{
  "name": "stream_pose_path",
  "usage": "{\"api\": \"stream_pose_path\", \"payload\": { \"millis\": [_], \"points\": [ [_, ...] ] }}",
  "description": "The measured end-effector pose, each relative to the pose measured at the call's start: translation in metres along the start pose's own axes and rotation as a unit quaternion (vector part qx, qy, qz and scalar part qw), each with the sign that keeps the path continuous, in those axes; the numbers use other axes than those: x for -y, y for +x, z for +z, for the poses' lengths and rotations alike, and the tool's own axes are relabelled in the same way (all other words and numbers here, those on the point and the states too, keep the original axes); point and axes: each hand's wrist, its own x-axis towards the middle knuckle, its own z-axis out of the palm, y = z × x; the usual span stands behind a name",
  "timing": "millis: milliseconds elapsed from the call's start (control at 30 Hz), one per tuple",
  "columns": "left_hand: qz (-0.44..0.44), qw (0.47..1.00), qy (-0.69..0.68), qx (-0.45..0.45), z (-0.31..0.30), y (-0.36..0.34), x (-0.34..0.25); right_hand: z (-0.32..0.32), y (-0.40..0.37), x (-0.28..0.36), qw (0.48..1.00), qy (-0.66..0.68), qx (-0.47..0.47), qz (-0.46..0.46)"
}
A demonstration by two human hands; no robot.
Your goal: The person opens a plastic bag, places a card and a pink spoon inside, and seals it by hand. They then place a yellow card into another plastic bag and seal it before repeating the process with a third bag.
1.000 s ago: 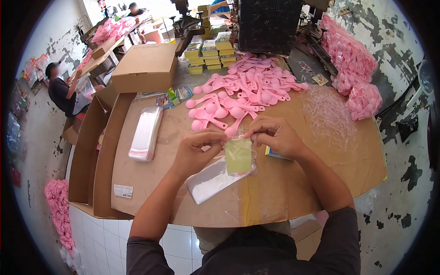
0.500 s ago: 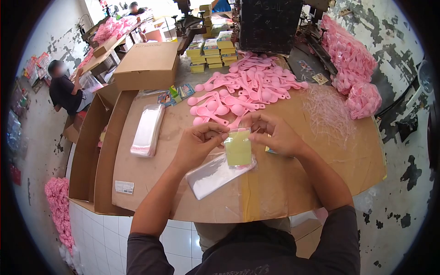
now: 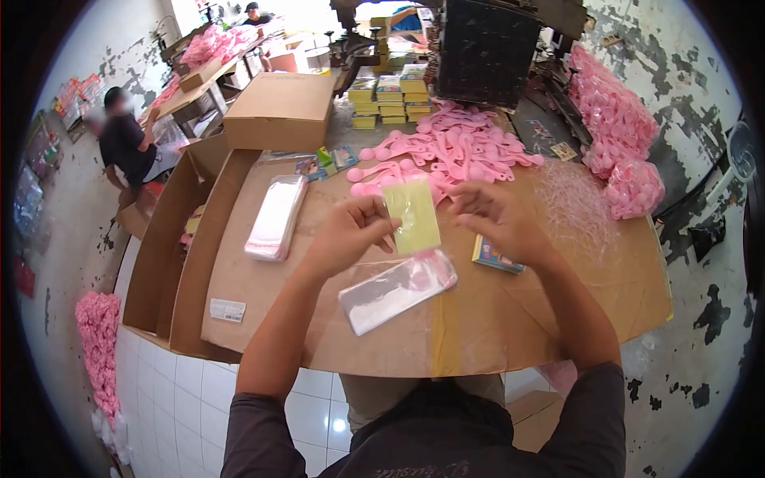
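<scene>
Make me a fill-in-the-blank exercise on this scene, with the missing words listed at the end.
1. The yellow-green card is gripped at its left edge by the person's own ____ hand.
2. The heaped plastic scoops are coloured ____.
3. The number of stacks of clear plastic sleeves lying on the tabletop is ____.
4. The closed box is made of brown ____.

Missing words: left; pink; two; cardboard.

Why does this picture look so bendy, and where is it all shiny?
In the head view, the cardboard sheet has a curved near edge and the picture's corners are black, probably from a wide lens; also in the head view, glare shows on the clear plastic bags and the white floor tiles.
</scene>
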Motion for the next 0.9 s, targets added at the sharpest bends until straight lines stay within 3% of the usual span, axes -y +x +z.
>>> {"api": "stream_pose_path", "payload": {
  "millis": [67,100,167,200,233,300,400,500,533,633,733,900],
  "points": [
    [0.024,0.998,-0.023,-0.058,-0.026,-0.004,-0.006,-0.021,-0.007,0.003,0.992,-0.124,-0.025,0.002],
    [0.071,0.981,-0.096,-0.156,-0.034,-0.006,-0.010,-0.032,-0.014,0.004,0.983,-0.182,-0.036,0.007],
    [0.238,0.902,-0.192,-0.305,-0.065,-0.010,-0.017,-0.050,-0.027,0.001,0.976,-0.209,-0.061,0.012],
    [0.283,0.846,-0.234,-0.386,-0.091,-0.012,-0.013,-0.057,-0.034,-0.003,0.972,-0.222,-0.074,0.017],
    [0.288,0.827,-0.244,-0.416,-0.086,-0.018,-0.030,-0.065,-0.041,-0.009,0.969,-0.232,-0.079,0.023],
    [0.269,0.829,-0.313,-0.378,-0.099,-0.011,-0.013,-0.076,-0.050,-0.022,0.962,-0.254,-0.089,0.036],
    [0.161,0.887,-0.240,-0.360,-0.064,0.005,0.006,-0.073,-0.058,-0.025,0.938,-0.340,-0.059,-0.021],
    [0.090,0.968,0.081,-0.220,-0.018,0.008,0.022,-0.073,-0.065,-0.032,0.928,-0.370,-0.013,-0.029],
    [0.066,0.960,0.220,-0.160,-0.002,0.007,0.025,-0.073,-0.066,-0.035,0.937,-0.350,-0.008,-0.002],
    [0.081,0.901,0.421,-0.065,0.038,-0.006,0.026,-0.073,-0.067,-0.040,0.953,-0.292,-0.004,0.074],
    [0.111,0.889,0.443,-0.008,0.037,-0.009,0.039,-0.075,-0.068,-0.040,0.960,-0.251,-0.017,0.123],
    [0.016,0.924,0.381,0.035,0.033,-0.004,0.036,-0.073,-0.068,-0.044,0.972,-0.160,-0.048,0.165]
  ]
}}
